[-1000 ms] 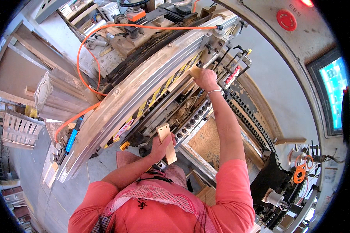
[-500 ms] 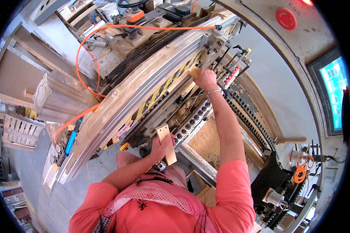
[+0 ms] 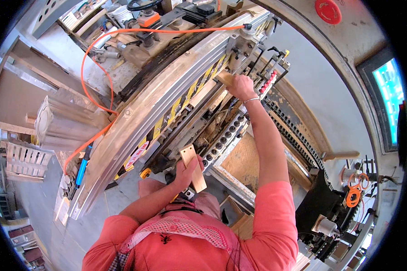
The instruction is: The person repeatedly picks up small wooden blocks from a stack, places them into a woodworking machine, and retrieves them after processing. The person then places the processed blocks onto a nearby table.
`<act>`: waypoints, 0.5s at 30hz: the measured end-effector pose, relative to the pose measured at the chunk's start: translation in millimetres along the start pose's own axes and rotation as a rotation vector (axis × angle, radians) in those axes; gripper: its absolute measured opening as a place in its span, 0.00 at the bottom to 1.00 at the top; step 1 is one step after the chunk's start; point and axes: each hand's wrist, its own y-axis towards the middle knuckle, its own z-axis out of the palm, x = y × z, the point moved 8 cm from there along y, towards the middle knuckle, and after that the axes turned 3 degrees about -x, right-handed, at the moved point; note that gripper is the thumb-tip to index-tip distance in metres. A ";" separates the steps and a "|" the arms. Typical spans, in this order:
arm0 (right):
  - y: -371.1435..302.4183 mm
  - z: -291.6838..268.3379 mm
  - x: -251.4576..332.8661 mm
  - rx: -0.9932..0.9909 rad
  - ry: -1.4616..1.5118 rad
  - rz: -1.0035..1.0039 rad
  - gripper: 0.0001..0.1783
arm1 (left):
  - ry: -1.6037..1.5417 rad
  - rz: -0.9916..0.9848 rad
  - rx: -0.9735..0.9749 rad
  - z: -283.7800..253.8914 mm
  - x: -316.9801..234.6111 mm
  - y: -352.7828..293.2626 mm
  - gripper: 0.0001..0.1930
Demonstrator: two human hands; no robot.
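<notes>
Close to my body, my left hand [image 3: 185,174] grips a short wooden block [image 3: 194,168] that has two small holes near its upper end. My right arm reaches far out over the woodworking machine. At its end my right hand [image 3: 242,87] is closed on another small piece of wood [image 3: 225,78], held beside the clamp end of the machine's beam [image 3: 158,88]. The fingertips around that second piece are partly hidden. Below the beam runs a row of black round knobs [image 3: 221,146] on a metal rail.
An orange air hose [image 3: 83,67] loops over the beam. To the right are a lit screen [image 3: 386,97], a red stop button [image 3: 328,11] and a black toothed chain guide [image 3: 298,135]. Sawdust covers a board [image 3: 246,162] under the rail. A blue cylinder [image 3: 82,171] hangs at the beam's near end.
My right hand has drawn slightly nearer and to the left of the clamp, so more of its wood piece shows. My left hand keeps its block nearly still. The view has shifted a little.
</notes>
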 end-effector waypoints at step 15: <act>7.9 2.3 3.7 0.021 0.006 -0.002 0.19 | -0.008 -0.023 0.006 0.3 0.8 -0.4 0.15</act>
